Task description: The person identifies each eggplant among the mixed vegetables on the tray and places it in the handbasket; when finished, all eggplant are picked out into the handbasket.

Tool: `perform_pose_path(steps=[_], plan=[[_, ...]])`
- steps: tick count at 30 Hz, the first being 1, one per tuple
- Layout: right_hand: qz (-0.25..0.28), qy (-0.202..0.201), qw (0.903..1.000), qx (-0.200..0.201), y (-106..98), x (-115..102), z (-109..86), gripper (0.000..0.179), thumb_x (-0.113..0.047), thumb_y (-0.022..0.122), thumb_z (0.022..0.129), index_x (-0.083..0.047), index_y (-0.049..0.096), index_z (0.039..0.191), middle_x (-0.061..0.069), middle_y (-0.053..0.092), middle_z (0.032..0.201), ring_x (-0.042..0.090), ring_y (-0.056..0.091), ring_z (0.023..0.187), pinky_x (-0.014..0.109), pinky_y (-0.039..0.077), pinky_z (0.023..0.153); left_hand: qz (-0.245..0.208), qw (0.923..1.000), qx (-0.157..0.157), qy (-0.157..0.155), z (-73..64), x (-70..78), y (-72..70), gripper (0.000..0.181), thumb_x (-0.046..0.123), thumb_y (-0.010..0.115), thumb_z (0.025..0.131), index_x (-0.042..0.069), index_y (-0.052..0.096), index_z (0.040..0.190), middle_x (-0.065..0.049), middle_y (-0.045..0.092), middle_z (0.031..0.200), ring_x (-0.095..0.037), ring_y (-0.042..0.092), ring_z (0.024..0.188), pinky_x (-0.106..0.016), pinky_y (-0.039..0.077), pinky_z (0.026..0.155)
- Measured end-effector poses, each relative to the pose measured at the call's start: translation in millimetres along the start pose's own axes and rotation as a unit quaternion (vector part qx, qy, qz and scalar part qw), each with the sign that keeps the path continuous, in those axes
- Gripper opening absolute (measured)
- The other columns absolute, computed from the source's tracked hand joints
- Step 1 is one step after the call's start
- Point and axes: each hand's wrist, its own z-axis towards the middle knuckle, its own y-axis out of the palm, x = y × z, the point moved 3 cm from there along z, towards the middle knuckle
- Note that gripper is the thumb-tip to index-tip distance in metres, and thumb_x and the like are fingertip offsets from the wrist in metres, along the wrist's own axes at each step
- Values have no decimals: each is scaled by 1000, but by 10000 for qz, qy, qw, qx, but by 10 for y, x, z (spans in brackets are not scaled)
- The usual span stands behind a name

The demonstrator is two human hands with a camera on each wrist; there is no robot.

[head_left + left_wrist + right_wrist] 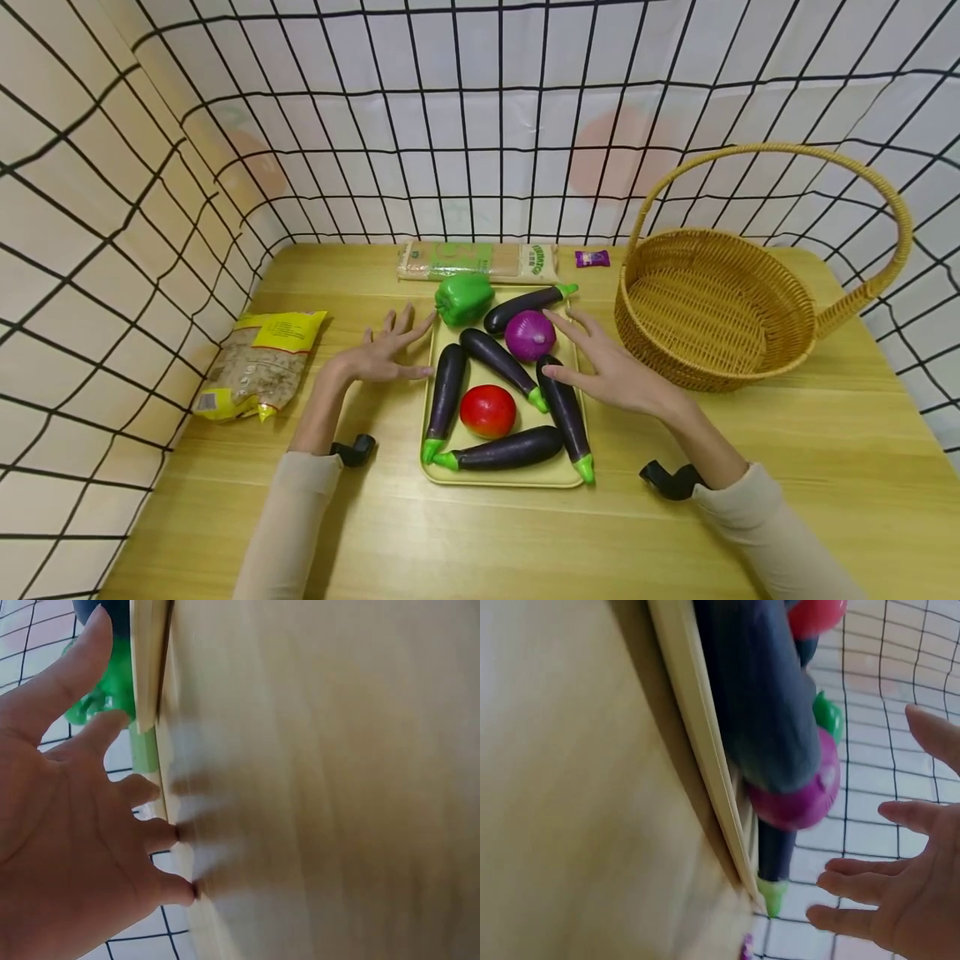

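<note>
A pale yellow tray (pixel 510 477) lies mid-table, bearing a green bell pepper (pixel 463 300), a purple onion (pixel 530 336), a red tomato (pixel 488 411) and several eggplants (pixel 498 358). At the tray's left edge is my left hand (pixel 382 350), fingers spread, with nothing held; the left wrist view shows its fingertips (pixel 180 891) low by the tabletop. My right hand (pixel 611 371) reaches over the right edge, fingers extended and apart. Its thumb overlaps the right-hand eggplant (pixel 566 417) in the head view, while the right wrist view shows space between hand and onion (pixel 799 791).
A wicker basket (pixel 716 367) with a tall handle stands at the right. Behind the tray lie a noodle packet (pixel 477 262) and a small purple packet (pixel 592 258). A yellow-labelled bag (pixel 262 362) rests at left. Black wire grid (pixel 465 125) borders the table.
</note>
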Motion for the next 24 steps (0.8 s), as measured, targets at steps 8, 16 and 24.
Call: perform_pose_path(steps=[8,16,24], plan=[[534,231,9977,352,111,60,-49,72,-42,65,101,-24,34,163,24,47,144,43,54,133,67,50,103,77,9996,-218,-156,40,-23,-16,100,49,67,98,30,-2,167,-24,-26,168,-45,-24,156,-76,-14,119],[705,138,9960,533,226,89,-141,64,-28,73,98,-12,48,155,22,57,124,40,64,116,51,60,96,119,9993,-277,-242,38,-2,-24,100,48,68,97,30,-1,167,-25,-27,167,-44,-25,156,-76,-15,119],[901,101,9933,720,287,98,-182,62,-22,78,94,-11,54,151,21,61,122,40,65,118,43,63,90,135,9990,-327,-269,38,-7,-28,100,49,68,97,30,-1,167,-24,-29,167,-44,-26,156,-75,-16,119]])
